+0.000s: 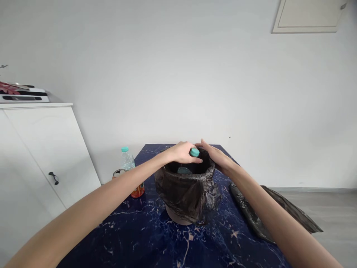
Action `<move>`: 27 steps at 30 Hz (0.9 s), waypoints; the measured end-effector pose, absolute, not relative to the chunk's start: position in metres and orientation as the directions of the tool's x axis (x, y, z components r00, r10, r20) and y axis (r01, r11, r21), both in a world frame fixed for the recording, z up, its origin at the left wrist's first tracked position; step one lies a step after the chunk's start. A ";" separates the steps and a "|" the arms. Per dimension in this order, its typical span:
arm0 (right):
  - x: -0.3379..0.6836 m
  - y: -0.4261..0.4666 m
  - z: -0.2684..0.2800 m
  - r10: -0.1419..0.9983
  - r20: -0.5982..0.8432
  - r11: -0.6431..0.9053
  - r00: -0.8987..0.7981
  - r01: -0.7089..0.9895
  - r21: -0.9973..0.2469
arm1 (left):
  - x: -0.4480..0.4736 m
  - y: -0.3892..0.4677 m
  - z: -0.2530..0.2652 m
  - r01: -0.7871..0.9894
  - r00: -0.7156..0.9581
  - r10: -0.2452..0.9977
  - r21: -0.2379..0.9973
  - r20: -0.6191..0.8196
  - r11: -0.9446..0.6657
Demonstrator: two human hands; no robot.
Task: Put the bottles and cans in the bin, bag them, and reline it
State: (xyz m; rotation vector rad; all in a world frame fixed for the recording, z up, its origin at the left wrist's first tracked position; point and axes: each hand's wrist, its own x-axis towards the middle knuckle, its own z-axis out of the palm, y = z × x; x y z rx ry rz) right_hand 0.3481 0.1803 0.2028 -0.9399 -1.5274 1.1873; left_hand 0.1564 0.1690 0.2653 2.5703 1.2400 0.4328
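Observation:
A trash bin [178, 219] stands on the table, lined with a black plastic bag [185, 191] folded over its rim. Over its mouth, my left hand [185, 152] is closed around a plastic bottle with a teal cap [194, 152]. The cap pokes out between thumb and fingers, while most of the bottle is hidden by the hand. Something clear, perhaps the bottle's lower end, shows inside the bin. My right hand [216, 153] lies against the bag at the bin's right rim, fingers stretched out.
On the left stand a clear bottle [128, 160] with a teal cap and an orange can [138, 191], partly behind my left forearm; another can top [119, 172] shows there. More black bags [251, 212] lie right on the dark blue marbled table [134, 238]. A white cabinet [41, 149] stands left.

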 end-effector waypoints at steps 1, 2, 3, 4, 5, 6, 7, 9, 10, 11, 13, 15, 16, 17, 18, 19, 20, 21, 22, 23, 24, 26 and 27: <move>0.348 0.180 0.203 0.944 0.226 0.240 -0.241 0.030 -0.970 | 0.158 0.170 0.264 0.720 0.598 0.788 0.331 0.148 -0.609; 0.348 0.179 0.204 0.944 0.236 0.252 -0.230 0.041 -0.967 | 0.159 0.170 0.262 0.723 0.603 0.785 0.317 0.143 -0.614; 0.348 0.177 0.205 0.943 0.250 0.268 -0.220 0.054 -0.962 | 0.159 0.170 0.262 0.724 0.606 0.782 0.309 0.142 -0.617; 0.348 0.174 0.207 0.939 0.269 0.289 -0.212 0.070 -0.955 | 0.159 0.169 0.263 0.723 0.608 0.781 0.306 0.145 -0.620; 0.348 0.171 0.209 0.933 0.293 0.317 -0.209 0.091 -0.944 | 0.157 0.167 0.265 0.722 0.607 0.780 0.307 0.152 -0.621; 0.349 0.167 0.211 0.925 0.318 0.346 -0.207 0.115 -0.931 | 0.154 0.165 0.268 0.720 0.603 0.781 0.312 0.162 -0.620; 0.350 0.163 0.212 0.917 0.341 0.372 -0.209 0.136 -0.918 | 0.149 0.162 0.273 0.718 0.594 0.784 0.322 0.181 -0.618; 0.352 0.156 0.215 0.901 0.377 0.417 -0.214 0.190 -0.889 | 0.133 0.156 0.286 0.720 0.549 0.793 0.334 0.262 -0.609; 0.353 0.153 0.216 0.894 0.390 0.435 -0.219 0.222 -0.873 | 0.122 0.154 0.293 0.732 0.510 0.798 0.326 0.322 -0.599; 0.354 0.151 0.217 0.888 0.401 0.451 -0.224 0.254 -0.856 | 0.110 0.153 0.298 0.754 0.460 0.798 0.302 0.390 -0.583; 0.356 0.145 0.220 0.873 0.429 0.484 -0.231 0.318 -0.815 | 0.079 0.154 0.306 0.835 0.354 0.791 0.213 0.500 -0.508; 0.355 0.140 0.224 0.854 0.467 0.520 -0.227 0.358 -0.776 | 0.042 0.158 0.306 0.924 0.254 0.809 0.113 0.530 -0.364; 0.354 0.138 0.226 0.842 0.492 0.539 -0.222 0.373 -0.755 | 0.024 0.161 0.303 0.964 0.188 0.841 0.070 0.506 -0.258; 0.353 0.135 0.228 0.829 0.514 0.558 -0.219 0.385 -0.735 | 0.005 0.164 0.299 0.979 0.137 0.864 0.065 0.484 -0.192; 0.351 0.132 0.230 0.818 0.530 0.572 -0.221 0.395 -0.719 | -0.014 0.166 0.293 0.987 0.094 0.880 0.069 0.466 -0.143; 0.348 0.129 0.231 0.811 0.537 0.582 -0.231 0.403 -0.706 | -0.031 0.168 0.287 0.992 0.058 0.896 0.075 0.441 -0.102; 0.346 0.126 0.232 0.808 0.537 0.588 -0.245 0.411 -0.697 | -0.047 0.168 0.280 0.994 0.023 0.910 0.084 0.415 -0.063; 0.344 0.124 0.233 0.806 0.531 0.590 -0.261 0.417 -0.691 | -0.062 0.169 0.274 0.995 -0.010 0.920 0.094 0.391 -0.029; 0.341 0.122 0.233 0.804 0.525 0.593 -0.278 0.421 -0.686 | -0.074 0.169 0.267 0.995 -0.034 0.928 0.104 0.370 -0.005; 0.339 0.121 0.232 0.801 0.523 0.598 -0.292 0.424 -0.680 | -0.085 0.168 0.261 0.993 -0.049 0.933 0.114 0.355 0.009; 0.337 0.120 0.231 0.797 0.523 0.603 -0.300 0.426 -0.675 | -0.094 0.167 0.255 0.992 -0.054 0.937 0.124 0.344 0.012; 0.334 0.120 0.228 0.801 0.518 0.599 -0.301 0.430 -0.676 | -0.104 0.166 0.244 0.989 -0.043 0.941 0.145 0.335 -0.006; 0.333 0.120 0.226 0.808 0.507 0.590 -0.301 0.438 -0.679 | -0.107 0.166 0.240 0.988 -0.034 0.940 0.155 0.339 -0.020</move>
